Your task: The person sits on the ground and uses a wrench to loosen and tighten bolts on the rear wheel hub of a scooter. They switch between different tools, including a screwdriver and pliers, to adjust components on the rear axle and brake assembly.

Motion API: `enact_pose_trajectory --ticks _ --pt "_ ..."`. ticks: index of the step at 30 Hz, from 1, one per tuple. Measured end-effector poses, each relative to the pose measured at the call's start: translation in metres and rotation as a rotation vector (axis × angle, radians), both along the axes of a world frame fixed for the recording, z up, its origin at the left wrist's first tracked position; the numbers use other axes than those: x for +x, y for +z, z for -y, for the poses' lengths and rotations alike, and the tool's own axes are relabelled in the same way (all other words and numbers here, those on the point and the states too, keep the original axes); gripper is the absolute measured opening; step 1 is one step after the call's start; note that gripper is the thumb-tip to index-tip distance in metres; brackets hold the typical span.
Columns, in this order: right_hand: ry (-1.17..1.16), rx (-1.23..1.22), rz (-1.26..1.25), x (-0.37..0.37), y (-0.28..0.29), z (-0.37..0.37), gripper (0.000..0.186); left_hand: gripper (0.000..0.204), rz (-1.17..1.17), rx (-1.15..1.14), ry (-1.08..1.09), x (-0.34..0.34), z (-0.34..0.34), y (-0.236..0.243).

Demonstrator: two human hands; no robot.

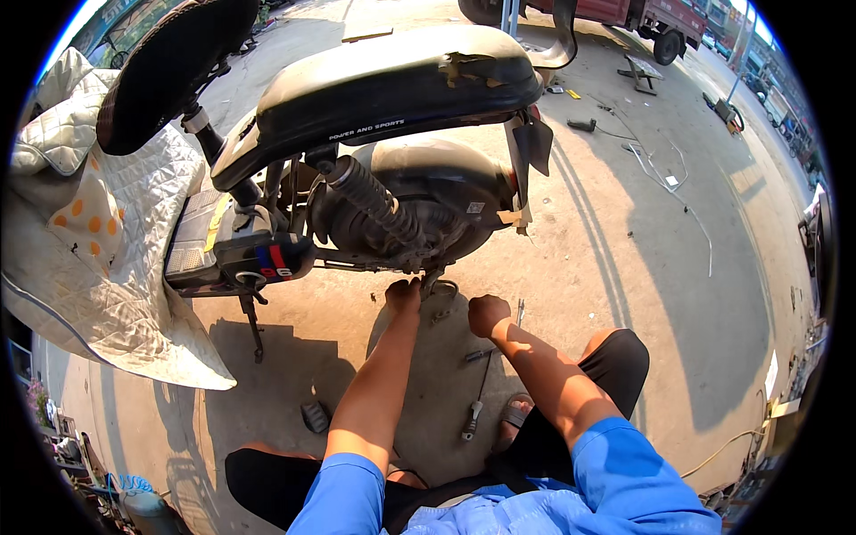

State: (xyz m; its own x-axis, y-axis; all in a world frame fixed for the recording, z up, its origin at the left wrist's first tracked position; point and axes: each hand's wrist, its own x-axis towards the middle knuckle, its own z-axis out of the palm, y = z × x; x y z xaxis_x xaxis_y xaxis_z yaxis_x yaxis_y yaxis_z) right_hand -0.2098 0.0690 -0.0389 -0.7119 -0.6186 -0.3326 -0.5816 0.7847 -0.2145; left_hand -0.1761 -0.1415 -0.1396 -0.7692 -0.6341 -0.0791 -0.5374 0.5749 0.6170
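Note:
A dusty black electric scooter [392, 85] stands in front of me, its rear wheel [428, 192] and coil shock absorber [379, 203] facing me. My left hand [404, 296] is closed just below the wheel hub, by the lower end of the shock. What its fingers hold, if anything, is hidden. To the right, my right hand [489, 316] makes a fist above the ground, apart from the wheel; its inner side is turned away, so any held thing is out of sight. Between my legs lies a long-shafted tool with a grey handle [472, 421].
A quilted cover [143, 241] drapes the scooter's left side, near the kickstand [254, 330]. A dark handle [479, 355] and a thin metal tool [521, 308] are near my right hand. White wire [673, 178] lies on the concrete at right; a red truck [624, 18] stands behind.

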Motion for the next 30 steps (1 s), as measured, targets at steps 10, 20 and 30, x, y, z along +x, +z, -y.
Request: enact_pose_trajectory --ticks 10,20,30 --pt "-0.014 -0.004 0.012 0.006 0.006 0.006 0.018 0.033 -0.061 0.299 0.367 -0.033 -0.004 -0.022" --pt "-0.052 0.037 0.091 0.003 0.010 0.003 0.021 0.024 -0.566 1.029 0.947 -0.041 -0.029 0.013" --pt "-0.024 0.028 0.088 0.000 0.008 0.002 0.021 0.031 -0.686 1.174 0.906 -0.043 -0.027 0.010"
